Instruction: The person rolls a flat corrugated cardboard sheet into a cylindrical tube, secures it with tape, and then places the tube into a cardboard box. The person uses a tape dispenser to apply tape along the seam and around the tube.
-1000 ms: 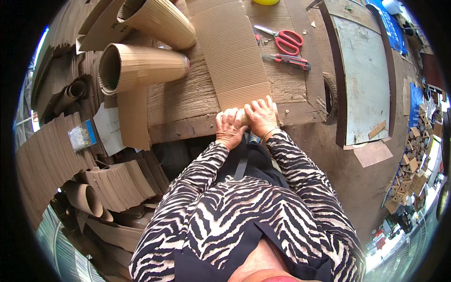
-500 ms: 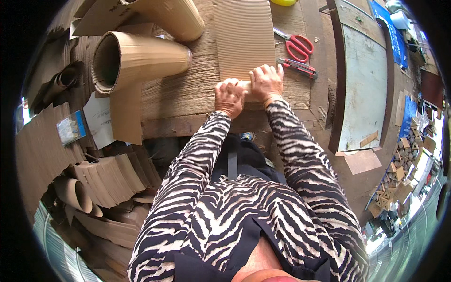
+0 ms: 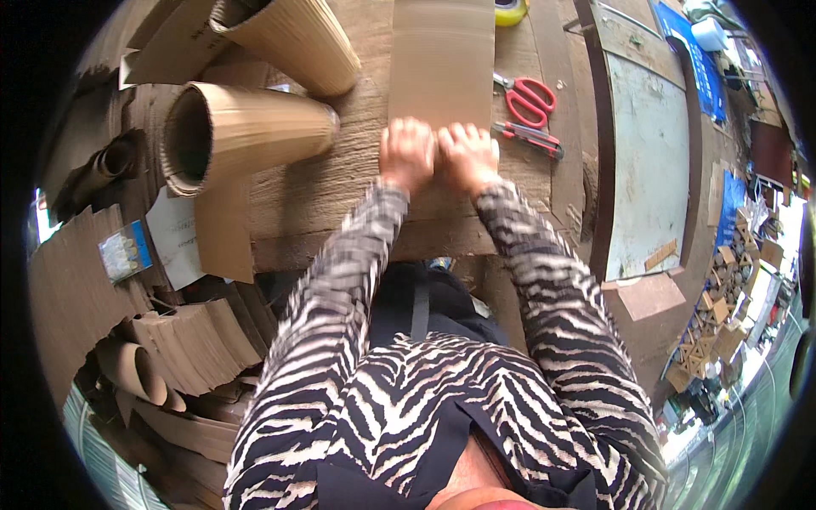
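A long brown corrugated cardboard sheet (image 3: 442, 64) lies on the wooden table (image 3: 306, 200) and runs away from me. At its near end are my left hand (image 3: 408, 155) and my right hand (image 3: 468, 157), side by side with a narrow gap between them. Their fingers curl over the cardboard's near edge; both hands are slightly smeared by motion. The edge itself is hidden under them. Just right of the sheet lie red-handled scissors (image 3: 530, 102) and a red and black utility knife (image 3: 531, 139).
Two cardboard tubes (image 3: 246, 136) (image 3: 297, 42) lie at the left of the table. A yellow tape roll (image 3: 510, 12) sits at the far edge of view. Stacked cardboard (image 3: 191, 344) stands at the lower left. A framed pale panel (image 3: 646, 161) is to the right.
Both hands have moved forward along the sheet, away from me. The rolled near edge that showed between them is now covered. The whole view has shifted slightly.
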The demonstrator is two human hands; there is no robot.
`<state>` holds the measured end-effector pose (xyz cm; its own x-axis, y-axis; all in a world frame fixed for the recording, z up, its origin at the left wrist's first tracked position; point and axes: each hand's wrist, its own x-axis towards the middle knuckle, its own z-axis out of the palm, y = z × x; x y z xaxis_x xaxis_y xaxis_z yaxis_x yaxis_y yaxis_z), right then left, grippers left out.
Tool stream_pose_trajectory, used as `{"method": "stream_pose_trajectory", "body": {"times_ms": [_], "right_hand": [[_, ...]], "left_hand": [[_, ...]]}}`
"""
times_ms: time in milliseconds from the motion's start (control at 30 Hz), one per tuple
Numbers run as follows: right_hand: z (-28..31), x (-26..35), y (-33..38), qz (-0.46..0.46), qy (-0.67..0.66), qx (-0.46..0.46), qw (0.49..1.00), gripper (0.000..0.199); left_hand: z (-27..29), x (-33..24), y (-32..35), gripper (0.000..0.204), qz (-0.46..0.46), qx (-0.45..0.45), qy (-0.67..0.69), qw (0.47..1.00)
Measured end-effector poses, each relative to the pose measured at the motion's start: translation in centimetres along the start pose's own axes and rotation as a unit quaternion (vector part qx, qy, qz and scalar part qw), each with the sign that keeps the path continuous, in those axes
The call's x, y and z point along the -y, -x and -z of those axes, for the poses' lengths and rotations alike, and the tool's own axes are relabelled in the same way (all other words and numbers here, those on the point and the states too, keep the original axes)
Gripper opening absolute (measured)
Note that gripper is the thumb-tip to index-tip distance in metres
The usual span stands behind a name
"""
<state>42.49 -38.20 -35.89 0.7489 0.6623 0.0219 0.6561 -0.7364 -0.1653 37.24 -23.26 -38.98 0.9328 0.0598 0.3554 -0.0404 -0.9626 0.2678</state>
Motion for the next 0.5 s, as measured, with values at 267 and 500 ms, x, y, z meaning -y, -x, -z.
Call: {"method": "stream_pose_trajectory", "body": {"times_ms": [267, 500], "right_hand": [[-0.1, 5.8, 10.7, 0.009, -0.091, -0.053, 0.994, 0.053], [-1.8, 2.1, -0.4, -0.070, -0.024, -0.067, 0.995, 0.020]], "left_hand": [[2.7, -1.6, 10.2, 0.016, 0.011, 0.075, 0.037, 0.996], [2.5, -0.1, 2.2, 0.019, 0.072, 0.114, -0.012, 0.991]]}}
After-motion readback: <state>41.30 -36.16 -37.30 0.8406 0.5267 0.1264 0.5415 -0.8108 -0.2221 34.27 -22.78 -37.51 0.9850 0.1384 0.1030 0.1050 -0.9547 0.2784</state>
